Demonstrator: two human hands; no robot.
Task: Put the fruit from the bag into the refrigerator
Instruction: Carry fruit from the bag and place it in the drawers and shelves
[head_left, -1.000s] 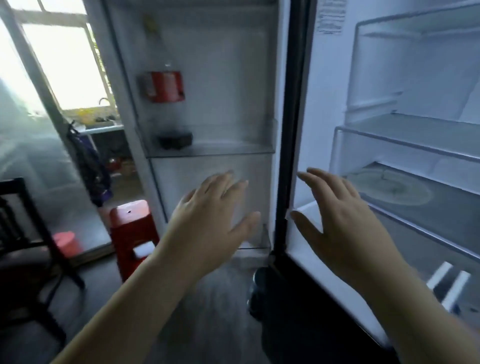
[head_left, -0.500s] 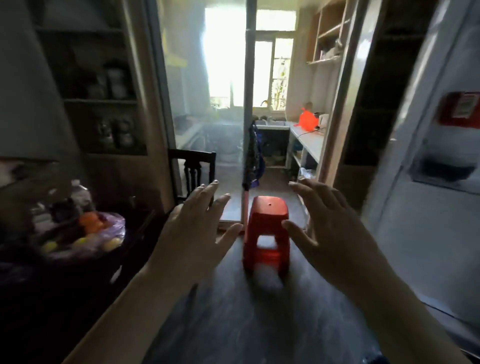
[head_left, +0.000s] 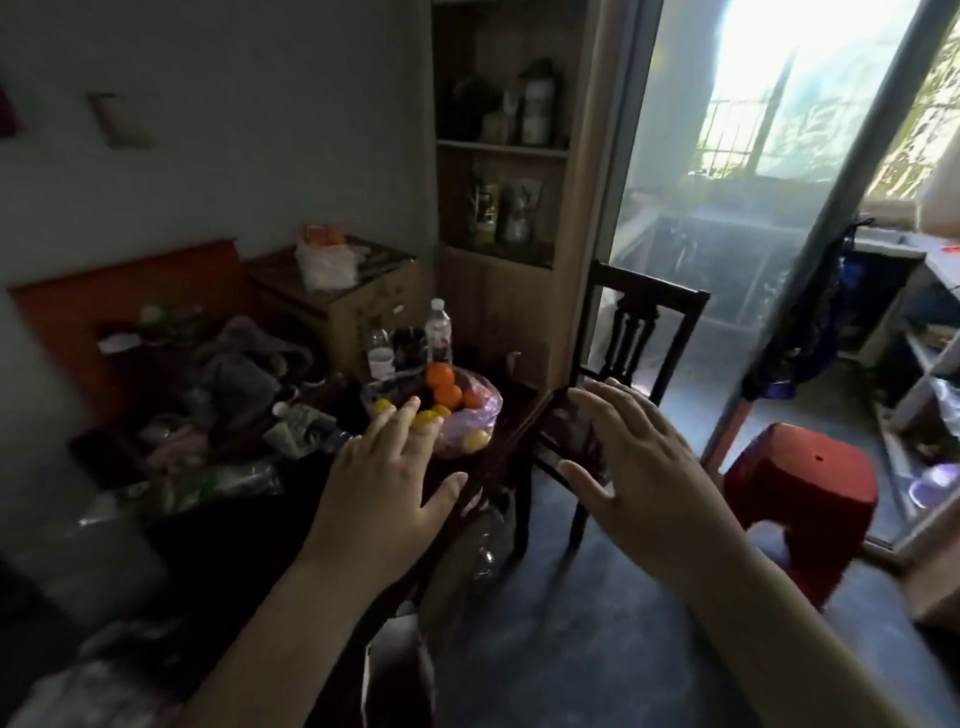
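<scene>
A thin purple plastic bag lies open on the corner of a dark cluttered table. Inside it sit oranges and small yellow fruits. My left hand is stretched out flat with fingers spread, its fingertips just in front of the bag, holding nothing. To the right, my right hand is also spread and empty, over the gap between table and chair. The refrigerator is out of view.
A dark wooden chair stands right of the table, and a red plastic stool on the grey floor further right. Water bottles and a cardboard box crowd the table behind the bag. A wooden shelf unit rises beyond.
The view has swung left from the open refrigerator, past the doorway and stool, to the table. Both hands stay spread and empty, and the fruit bag is now right ahead of the left one.
</scene>
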